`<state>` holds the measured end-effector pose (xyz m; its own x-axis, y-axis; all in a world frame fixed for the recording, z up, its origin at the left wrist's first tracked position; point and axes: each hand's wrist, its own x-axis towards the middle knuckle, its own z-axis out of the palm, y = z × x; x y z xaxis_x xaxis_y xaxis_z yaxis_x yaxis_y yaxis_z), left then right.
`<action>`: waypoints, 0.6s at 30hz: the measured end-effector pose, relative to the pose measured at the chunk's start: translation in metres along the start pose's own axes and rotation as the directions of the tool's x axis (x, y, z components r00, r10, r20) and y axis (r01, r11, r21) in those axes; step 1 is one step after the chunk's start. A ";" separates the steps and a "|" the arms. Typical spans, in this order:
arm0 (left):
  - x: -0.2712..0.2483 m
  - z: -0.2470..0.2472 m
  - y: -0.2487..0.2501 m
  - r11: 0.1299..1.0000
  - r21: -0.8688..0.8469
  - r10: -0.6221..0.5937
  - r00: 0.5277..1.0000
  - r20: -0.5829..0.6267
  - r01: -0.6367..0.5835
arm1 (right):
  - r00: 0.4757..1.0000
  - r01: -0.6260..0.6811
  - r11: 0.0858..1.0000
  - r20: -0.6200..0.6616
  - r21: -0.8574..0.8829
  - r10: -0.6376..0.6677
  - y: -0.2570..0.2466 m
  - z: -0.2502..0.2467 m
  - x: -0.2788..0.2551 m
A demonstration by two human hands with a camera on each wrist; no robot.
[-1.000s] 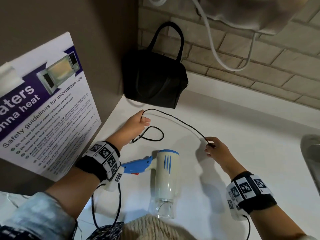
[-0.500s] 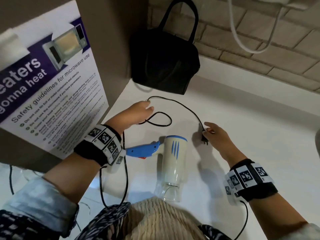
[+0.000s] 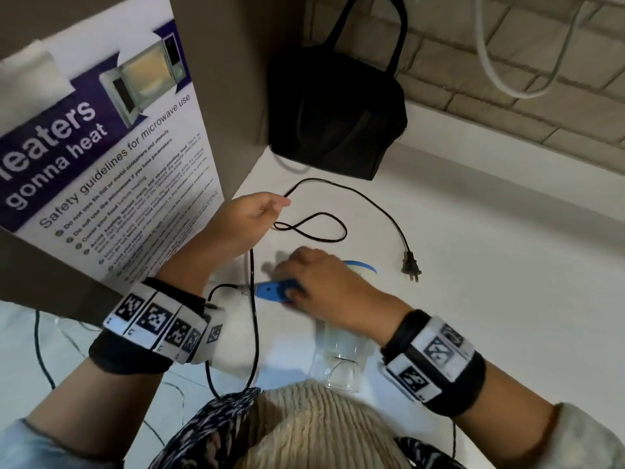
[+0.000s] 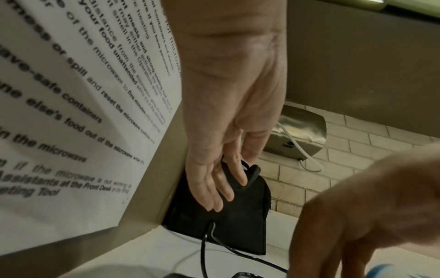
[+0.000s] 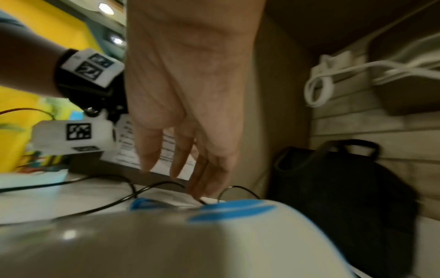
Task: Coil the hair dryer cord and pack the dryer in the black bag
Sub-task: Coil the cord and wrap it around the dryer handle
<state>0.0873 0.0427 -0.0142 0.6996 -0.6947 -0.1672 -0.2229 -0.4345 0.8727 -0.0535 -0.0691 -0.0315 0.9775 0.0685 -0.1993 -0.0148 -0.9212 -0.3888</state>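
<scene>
- Microwave safety poster (image 3: 111, 164) fixed to the brown panel at far left.
- Left hand (image 3: 252, 220) beside the poster; thumb and forefinger pinch the black cord (image 3: 368, 203), remaining fingers loosely extended in the left wrist view.
- Cord leaves the pinch, forms one small loop on the white counter (image 3: 507, 265), then arcs right to the plug (image 3: 411, 267), which lies free on the counter.
- Black bag (image 3: 338, 113) upright in the back corner, against the brick wall, apart from the dryer.
- Hair dryer (image 3: 338, 353) on its side near the counter's front edge.
- Right hand (image 3: 324, 282) reaches over the dryer body to its blue handle (image 3: 274, 292); fingers extended, apparently not clamped; frame blurred.
</scene>
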 end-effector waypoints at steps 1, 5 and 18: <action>-0.001 0.000 -0.002 1.000 0.006 -0.013 1.000 0.005 0.013 | 0.997 0.000 0.997 0.074 -0.080 0.005 -0.006 0.006 0.006; -0.007 0.000 -0.006 0.998 0.020 -0.063 0.998 0.017 0.063 | 0.979 -0.014 0.957 0.190 -0.290 0.072 -0.011 0.023 0.022; -0.023 0.013 0.017 0.995 0.027 -0.097 0.955 0.281 0.093 | 0.902 -0.427 0.902 -0.044 0.069 0.430 0.039 -0.038 0.003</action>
<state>0.0586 0.0443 -0.0015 0.4988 -0.7821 -0.3734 -0.1752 -0.5130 0.8403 -0.0431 -0.1194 -0.0126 0.8843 -0.3517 -0.3071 -0.4451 -0.8336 -0.3272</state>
